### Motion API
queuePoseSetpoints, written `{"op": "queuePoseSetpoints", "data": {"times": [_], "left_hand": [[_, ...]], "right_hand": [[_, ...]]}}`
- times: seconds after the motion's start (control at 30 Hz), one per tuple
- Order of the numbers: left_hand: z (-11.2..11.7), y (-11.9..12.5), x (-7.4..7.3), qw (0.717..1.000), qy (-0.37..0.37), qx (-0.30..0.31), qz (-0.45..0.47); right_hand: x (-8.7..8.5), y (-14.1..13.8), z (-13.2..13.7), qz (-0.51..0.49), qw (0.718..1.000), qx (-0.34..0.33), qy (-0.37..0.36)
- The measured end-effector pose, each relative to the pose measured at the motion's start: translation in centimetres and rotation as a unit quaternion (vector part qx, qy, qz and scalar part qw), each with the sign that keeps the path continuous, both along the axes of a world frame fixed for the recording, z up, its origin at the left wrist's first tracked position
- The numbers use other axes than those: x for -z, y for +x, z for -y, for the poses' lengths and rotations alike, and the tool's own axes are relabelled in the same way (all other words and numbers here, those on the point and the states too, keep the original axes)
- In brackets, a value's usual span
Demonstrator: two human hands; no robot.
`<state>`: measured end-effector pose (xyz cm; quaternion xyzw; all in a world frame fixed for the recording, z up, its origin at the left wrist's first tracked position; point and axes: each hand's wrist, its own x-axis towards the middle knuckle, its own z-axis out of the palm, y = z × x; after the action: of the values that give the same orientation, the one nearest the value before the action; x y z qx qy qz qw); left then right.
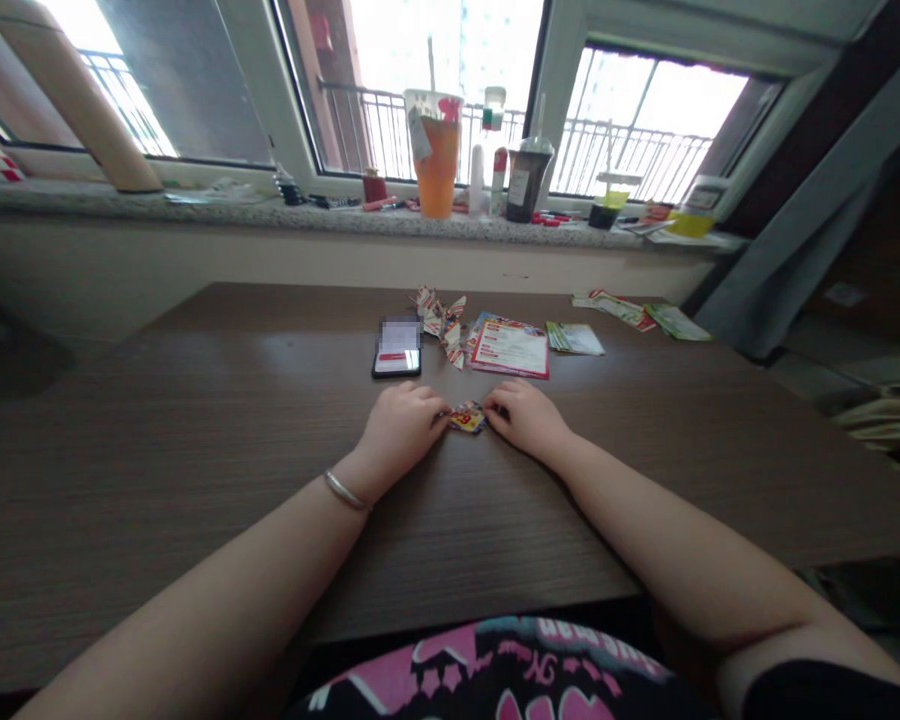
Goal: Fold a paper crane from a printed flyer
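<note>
A small folded piece of printed paper (466, 416), yellow, red and blue, lies on the brown table between my hands. My left hand (405, 425) pinches its left edge with fingertips closed. At its right corner, the closed fingers of my right hand (529, 418) pinch the paper too. Just beyond it are several folded paper figures (442, 320) with red and white stripes. To their right sits a stack of printed leaflets (511, 346). A phone (397, 348) with a lit screen lies past my left hand.
More leaflets (574, 339) and green-white slips (676, 322) lie at the table's far right. On the granite windowsill (330, 215) stand a large cup of orange drink (436, 165), a dark cup (526, 182), bottles and small items. The wooden table (195, 420) extends to both sides.
</note>
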<state>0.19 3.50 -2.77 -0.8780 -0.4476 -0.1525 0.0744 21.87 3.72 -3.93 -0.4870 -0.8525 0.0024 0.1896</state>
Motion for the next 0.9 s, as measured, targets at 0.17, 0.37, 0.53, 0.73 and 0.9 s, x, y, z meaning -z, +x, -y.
{"op": "queuePoseSetpoints", "data": {"times": [0.17,0.37,0.53,0.73,0.9], "left_hand": [[-0.2,-0.1,0.3,1.000,-0.022,-0.021,0.005],[-0.9,-0.1,1.1,0.996,-0.064,0.002,0.058],[-1.2,-0.1,1.6,0.992,-0.076,-0.002,0.096],[-1.3,0.1,1.5,0.987,-0.100,0.016,0.124],[-1.2,0.4,1.0,0.978,-0.121,0.039,0.163]], "right_hand": [[0.3,-0.2,-0.2,-0.047,0.998,0.022,-0.027],[0.3,-0.3,-0.2,-0.053,0.998,0.006,-0.040],[0.4,-0.4,-0.3,-0.070,0.996,0.004,-0.050],[0.6,-0.5,-0.3,-0.087,0.995,-0.005,-0.052],[0.3,-0.8,-0.1,-0.152,0.986,-0.033,-0.056]]}}
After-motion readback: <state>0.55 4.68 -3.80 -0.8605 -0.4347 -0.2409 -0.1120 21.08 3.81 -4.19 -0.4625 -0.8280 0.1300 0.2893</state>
